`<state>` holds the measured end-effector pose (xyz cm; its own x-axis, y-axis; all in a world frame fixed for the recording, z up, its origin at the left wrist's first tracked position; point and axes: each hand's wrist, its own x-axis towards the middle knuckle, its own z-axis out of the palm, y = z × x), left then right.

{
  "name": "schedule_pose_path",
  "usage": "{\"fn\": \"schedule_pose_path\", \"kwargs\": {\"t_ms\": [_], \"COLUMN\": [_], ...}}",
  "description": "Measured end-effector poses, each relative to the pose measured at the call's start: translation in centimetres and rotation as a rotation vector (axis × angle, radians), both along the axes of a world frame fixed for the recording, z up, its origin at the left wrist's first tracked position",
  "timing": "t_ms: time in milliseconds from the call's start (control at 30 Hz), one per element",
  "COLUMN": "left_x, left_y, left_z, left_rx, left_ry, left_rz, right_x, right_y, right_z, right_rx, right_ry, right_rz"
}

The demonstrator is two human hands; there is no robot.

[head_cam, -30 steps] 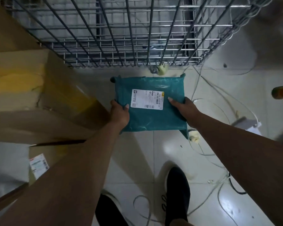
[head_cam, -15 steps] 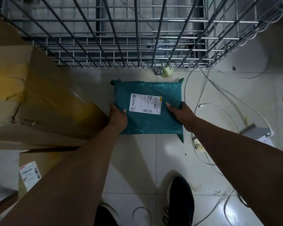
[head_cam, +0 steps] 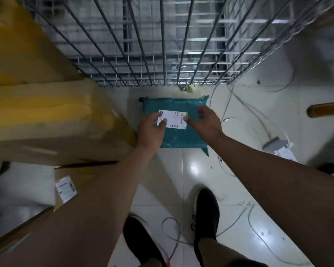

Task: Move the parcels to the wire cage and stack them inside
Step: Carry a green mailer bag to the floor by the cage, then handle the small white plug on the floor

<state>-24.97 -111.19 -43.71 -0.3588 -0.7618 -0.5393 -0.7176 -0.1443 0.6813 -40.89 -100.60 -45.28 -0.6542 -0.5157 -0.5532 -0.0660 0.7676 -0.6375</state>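
A teal plastic parcel (head_cam: 181,136) with a white label lies flat on the tiled floor, just in front of the wire cage (head_cam: 162,45). Both of my hands hover over its top and grip nothing. My left hand (head_cam: 150,130) is above the label's left end with loosely bent fingers. My right hand (head_cam: 205,124) is above the parcel's right half, fingers spread and relaxed. The cage's wire wall stands upright behind the parcel.
Large cardboard boxes (head_cam: 47,116) stand stacked at the left, close to the parcel; a lower box (head_cam: 70,182) carries a label. Loose cables (head_cam: 239,112) trail over the floor at the right. My black shoes (head_cam: 206,214) are below. A small pale object (head_cam: 189,88) sits at the cage's foot.
The parcel went down to the floor in front of the cage. Both hands let go of its sides and now hover above its top.
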Motion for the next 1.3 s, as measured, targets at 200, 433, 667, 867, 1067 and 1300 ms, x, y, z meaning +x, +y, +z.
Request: {"fn": "schedule_pose_path", "kwargs": {"t_ms": [200,433,667,867,1067,1300], "left_x": [1.5,5.2,7.5,6.0,0.9,-6.5], "left_y": [0.2,-0.4,3.8,9.0,16.5,31.0], "left_z": [18.2,36.8,52.2,60.8,64.6,66.1], "left_rx": [0.007,-0.002,-0.054,-0.042,-0.025,-0.07], "left_ry": [0.121,0.133,0.139,0.19,0.206,0.238], "left_rz": [0.002,-0.195,-0.451,-0.652,-0.842,-1.113], "right_x": [2.7,6.3,11.8,14.2,13.2,12.7], "right_y": [0.3,2.5,8.0,15.2,24.8,39.7], "right_z": [19.5,39.9,54.3,61.5,66.3,68.8], "right_rx": [-0.112,-0.144,-0.203,-0.235,-0.282,-0.326], "right_ry": [-0.094,-0.146,-0.124,-0.106,-0.08,-0.015], "right_rz": [-0.004,-0.041,-0.197,-0.372,-0.613,-0.902]}}
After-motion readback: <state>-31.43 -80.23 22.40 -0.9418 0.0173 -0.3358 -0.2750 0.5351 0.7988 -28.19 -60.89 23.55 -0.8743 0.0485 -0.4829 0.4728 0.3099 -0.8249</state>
